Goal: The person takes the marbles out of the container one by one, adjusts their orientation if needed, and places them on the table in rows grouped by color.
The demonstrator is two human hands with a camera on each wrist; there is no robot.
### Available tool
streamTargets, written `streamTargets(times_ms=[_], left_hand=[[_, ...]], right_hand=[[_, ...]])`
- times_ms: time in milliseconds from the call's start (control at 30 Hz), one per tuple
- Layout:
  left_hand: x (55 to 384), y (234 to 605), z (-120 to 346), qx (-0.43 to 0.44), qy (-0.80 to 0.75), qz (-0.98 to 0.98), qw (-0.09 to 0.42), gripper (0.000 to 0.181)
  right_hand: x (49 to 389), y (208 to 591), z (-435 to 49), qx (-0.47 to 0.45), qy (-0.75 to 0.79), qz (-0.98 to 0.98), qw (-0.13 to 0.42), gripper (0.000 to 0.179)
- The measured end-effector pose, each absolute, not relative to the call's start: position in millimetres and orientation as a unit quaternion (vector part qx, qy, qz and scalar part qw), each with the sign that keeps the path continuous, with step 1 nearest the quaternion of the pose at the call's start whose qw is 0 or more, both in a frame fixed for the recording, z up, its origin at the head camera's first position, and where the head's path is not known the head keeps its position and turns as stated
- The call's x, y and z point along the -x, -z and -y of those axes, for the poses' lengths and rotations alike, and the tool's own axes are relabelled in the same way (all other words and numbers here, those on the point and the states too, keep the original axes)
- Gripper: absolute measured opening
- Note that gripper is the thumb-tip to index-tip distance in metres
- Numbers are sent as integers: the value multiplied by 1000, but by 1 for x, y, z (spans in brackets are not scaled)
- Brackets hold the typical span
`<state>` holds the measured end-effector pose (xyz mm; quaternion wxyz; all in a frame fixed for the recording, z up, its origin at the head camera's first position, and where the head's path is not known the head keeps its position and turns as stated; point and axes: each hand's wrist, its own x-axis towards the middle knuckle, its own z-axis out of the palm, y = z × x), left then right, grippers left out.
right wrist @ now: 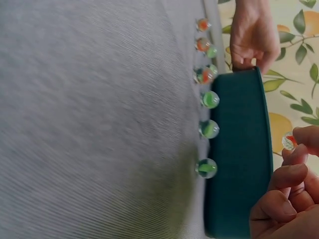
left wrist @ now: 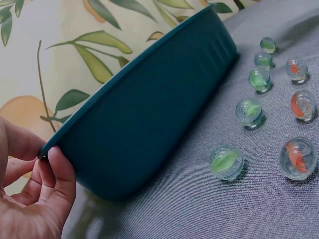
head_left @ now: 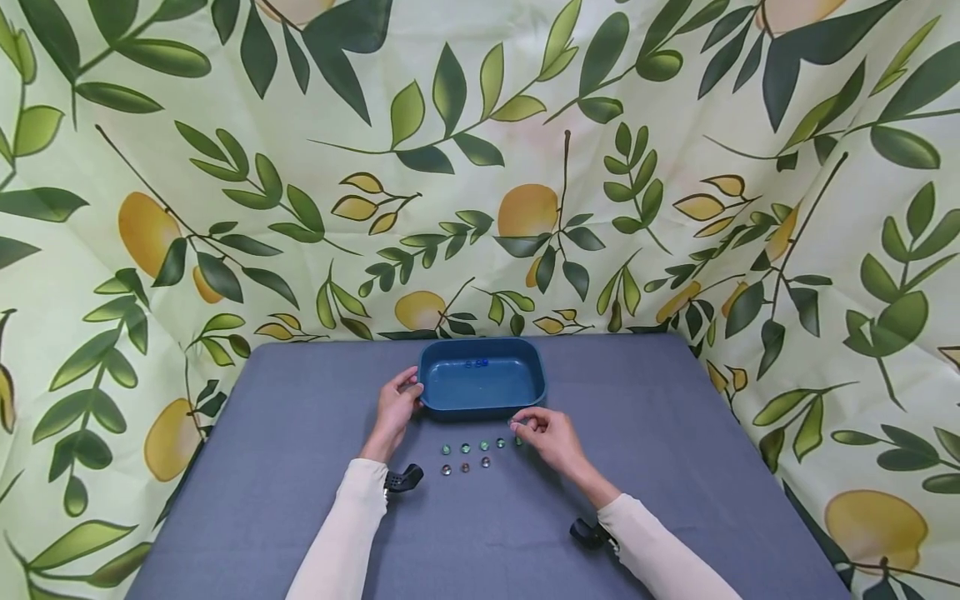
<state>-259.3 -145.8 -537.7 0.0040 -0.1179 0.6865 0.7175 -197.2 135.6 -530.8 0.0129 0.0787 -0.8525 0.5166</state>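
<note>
A teal plastic bin (head_left: 480, 412) sits toward the back of the table, with a few blue marbles (head_left: 482, 363) lying inside. My left hand (head_left: 397, 406) pinches the bin's left rim between thumb and fingers. Near the front right corner of the bin, my right hand (head_left: 551, 435) pinches a clear marble with an orange swirl (right wrist: 288, 142) between thumb and fingertip. In front of the bin runs a row of several green-swirled marbles (left wrist: 226, 163). Nearer to me is a row of three orange-swirled marbles (left wrist: 298, 158).
Grey cloth (head_left: 300, 467) covers the table. Leaf-and-fruit patterned fabric (head_left: 450, 208) hangs behind and at both sides, close to the table's back edge. A black wrist-camera mount (head_left: 405, 477) projects from the left wrist, and another mount (head_left: 588, 533) from the right.
</note>
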Motion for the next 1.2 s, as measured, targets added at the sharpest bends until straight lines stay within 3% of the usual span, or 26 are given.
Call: streamTargets(times_ms=[1200], left_hand=[[260, 538, 145, 120, -713, -691, 5, 45]], right_hand=[[178, 563, -122, -95, -472, 875, -44, 7]])
